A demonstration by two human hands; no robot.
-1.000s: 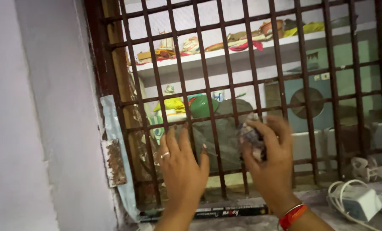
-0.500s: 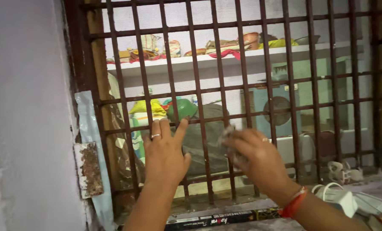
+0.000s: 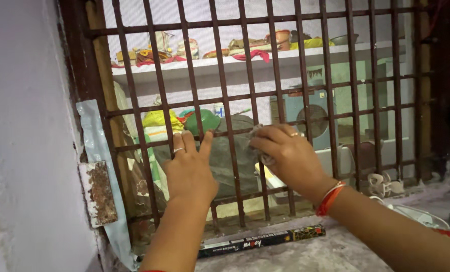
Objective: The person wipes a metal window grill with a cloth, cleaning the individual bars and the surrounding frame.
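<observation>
Evidently soft and light, the crumpled grey rag (image 3: 259,146) sits bunched in the right hand (image 3: 285,156) grip against the dark-red iron window grille (image 3: 225,95), while the left hand (image 3: 187,168) lies spread flat beside.

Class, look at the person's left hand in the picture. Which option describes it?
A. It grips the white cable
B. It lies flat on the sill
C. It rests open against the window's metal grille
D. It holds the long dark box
C: the left hand is spread open with its fingers against the bars of the metal grille.
</observation>
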